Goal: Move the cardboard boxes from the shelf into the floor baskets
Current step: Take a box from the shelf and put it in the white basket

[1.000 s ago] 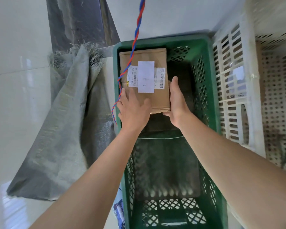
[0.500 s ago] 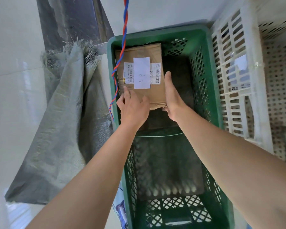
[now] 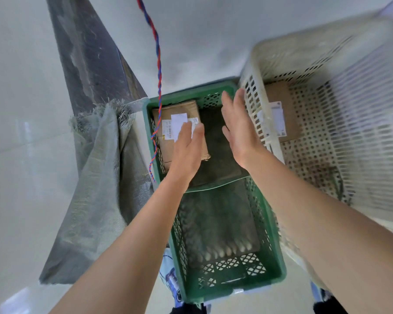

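Head view: a green perforated plastic basket (image 3: 191,95) stands on the pale floor, seen from above. A brown cardboard box with white shipping labels (image 3: 179,109) lies flat in its far left corner, against the far wall and the left wall. Beside the box and in front of it, a dark mat (image 3: 216,143) covers the basket's floor.

The left hand (image 3: 188,148) reaches over the near right part of the box, fingers straight and close together, fingertips over the labels. It grips nothing, and whether it touches the cardboard cannot be told. The right hand (image 3: 238,128) is raised over the mat, palm turned toward the left hand, fingers straight and together with the thumb set slightly apart. It holds nothing and is apart from the box.

A white slotted plastic basket (image 3: 252,87) stands just beside the green one on the right, partly blurred. A second brown cardboard box with a white label (image 3: 279,94) lies inside it near the wall closest to the green basket.

A twisted red-and-blue cord (image 3: 158,64) hangs over the green basket's left rim. A grey woven sack with a frayed edge (image 3: 100,166) is slumped on the floor to the left.
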`<state>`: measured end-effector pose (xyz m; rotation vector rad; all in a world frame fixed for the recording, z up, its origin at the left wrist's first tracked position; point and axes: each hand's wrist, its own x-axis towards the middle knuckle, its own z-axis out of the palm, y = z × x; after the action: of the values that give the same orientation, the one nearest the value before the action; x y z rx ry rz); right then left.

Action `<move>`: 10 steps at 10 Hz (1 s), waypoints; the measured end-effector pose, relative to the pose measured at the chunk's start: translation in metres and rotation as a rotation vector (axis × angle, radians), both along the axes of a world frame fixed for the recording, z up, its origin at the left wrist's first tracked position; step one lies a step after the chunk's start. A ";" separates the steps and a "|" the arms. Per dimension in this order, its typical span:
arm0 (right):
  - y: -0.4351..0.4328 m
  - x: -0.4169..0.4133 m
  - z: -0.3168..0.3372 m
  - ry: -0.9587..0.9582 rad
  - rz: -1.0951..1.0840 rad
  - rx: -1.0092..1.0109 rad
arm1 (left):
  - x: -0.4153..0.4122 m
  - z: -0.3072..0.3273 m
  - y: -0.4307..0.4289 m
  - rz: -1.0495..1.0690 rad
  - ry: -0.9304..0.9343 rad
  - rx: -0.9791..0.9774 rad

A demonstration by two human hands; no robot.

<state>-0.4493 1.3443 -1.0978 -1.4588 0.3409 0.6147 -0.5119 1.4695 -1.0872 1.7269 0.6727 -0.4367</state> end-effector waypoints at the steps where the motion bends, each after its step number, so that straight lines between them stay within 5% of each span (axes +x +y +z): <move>1: -0.016 -0.014 0.076 -0.066 -0.046 0.042 | -0.001 0.070 -0.016 0.042 -0.026 -0.143; 5: -0.142 -0.083 0.375 -0.291 -0.243 0.029 | -0.027 0.368 -0.122 -0.124 -0.228 -0.241; 8: -0.325 -0.139 0.569 -0.531 -0.352 0.112 | -0.068 0.550 -0.307 -0.244 -0.377 -0.375; 10: -0.459 -0.164 0.643 -0.677 -0.425 0.091 | -0.093 0.641 -0.440 -0.387 -0.577 -0.363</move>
<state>-0.6138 0.8855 -0.4550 -1.3632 0.0771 -0.2124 -0.6047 1.0293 -0.4464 1.5232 -0.1534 -0.2776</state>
